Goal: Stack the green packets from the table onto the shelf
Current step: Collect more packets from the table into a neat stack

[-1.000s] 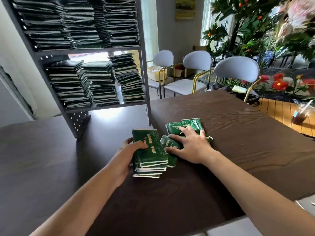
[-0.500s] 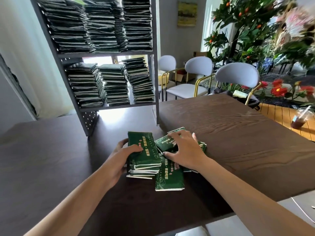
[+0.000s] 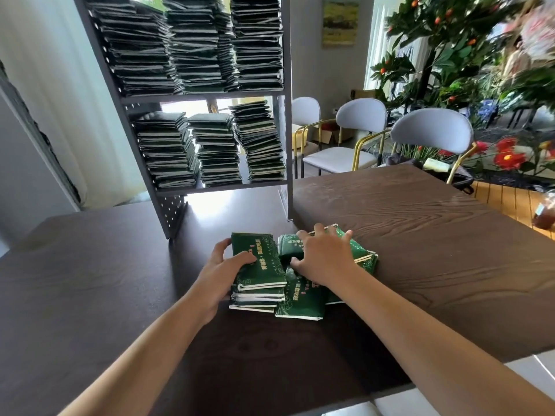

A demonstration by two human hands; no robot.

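A small stack of green packets (image 3: 264,271) lies on the dark wooden table (image 3: 420,241). My left hand (image 3: 222,271) grips its left side, thumb on the top packet. Beside it, several loose green packets (image 3: 300,298) lie overlapping. My right hand (image 3: 326,255) lies spread over them with curled fingers, gripping the far packets. The grey shelf (image 3: 216,187) stands behind on the table. Its two levels hold tall stacks of green packets (image 3: 216,148).
Pale grey chairs (image 3: 432,133) with gold frames stand at the table's far side. Potted plants with orange fruit and red flowers (image 3: 507,154) fill the right. A drink cup (image 3: 545,216) sits on the slatted floor at the right edge.
The view has tilted up and drawn closer to the shelf. My right hand has slid further over the loose packets. My left hand keeps its hold on the stack.
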